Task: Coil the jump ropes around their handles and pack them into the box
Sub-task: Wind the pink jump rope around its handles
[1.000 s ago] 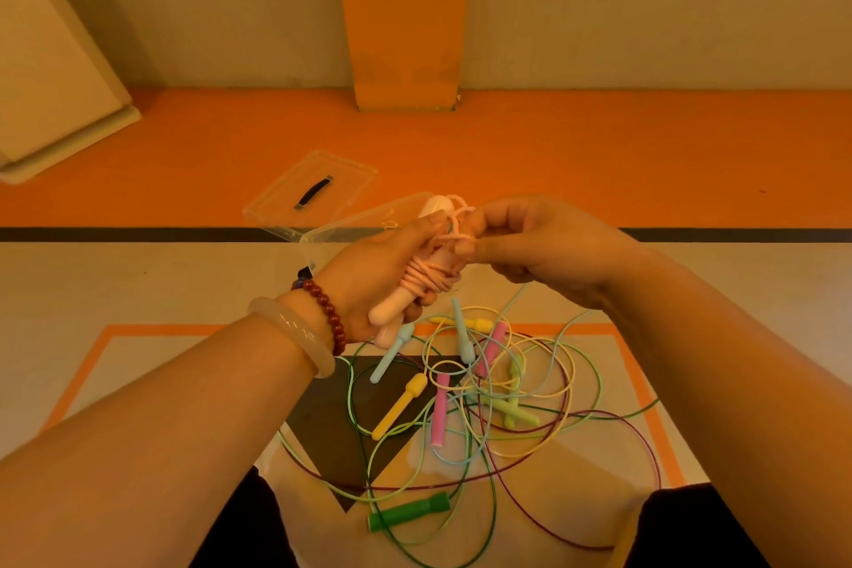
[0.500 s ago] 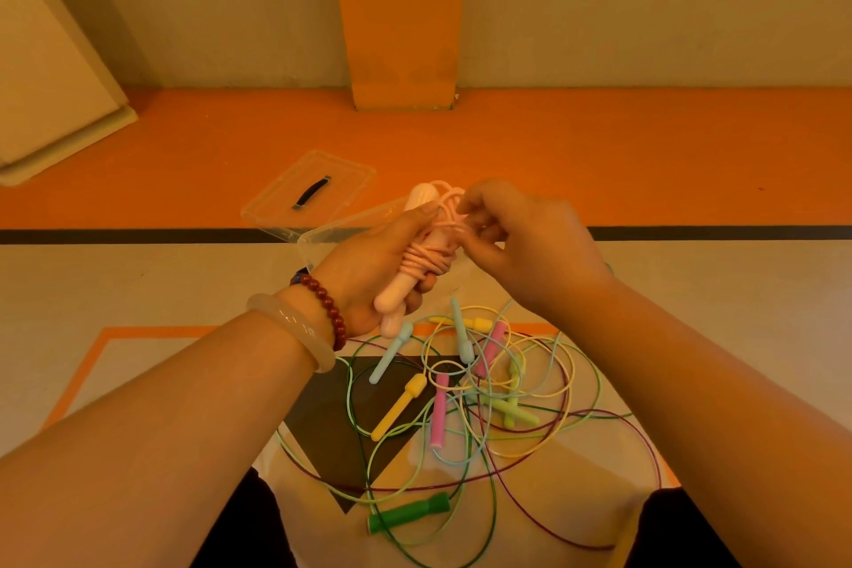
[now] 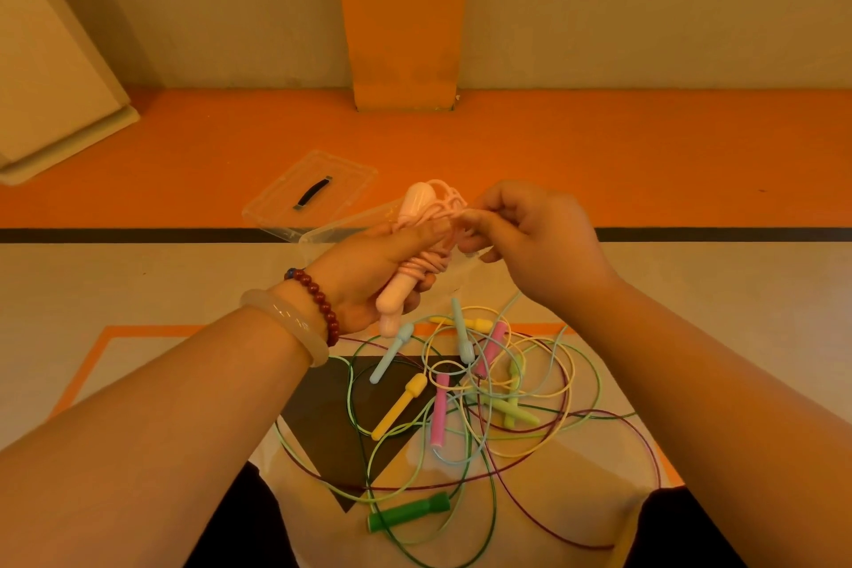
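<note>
Gripping pink handles [image 3: 393, 299] w/ left hand [image 3: 364, 272]; right hand [image 3: 546, 244] fingers [image 3: 488, 222] pinch pink cord [image 3: 449, 201].

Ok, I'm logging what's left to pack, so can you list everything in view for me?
pale pink jump rope: one, pale pink, coiled round its handles, held up over the pile
loose handles: about nine, blue, yellow, pink, light green, dark green, on the floor
loose ropes: tangled, count unclear, green, yellow, blue, purple, among those handles
box: one, clear, behind the pink rope
lid: one, clear with black handle, on the floor beyond the box
pillar: one, orange, at the far wall
bead bracelet: one, dark red, left wrist
bangle: one, pale, left wrist
left hand: one, grips the pink handles
right hand: one, fingers pinch the pink rope near the handle tops
</note>
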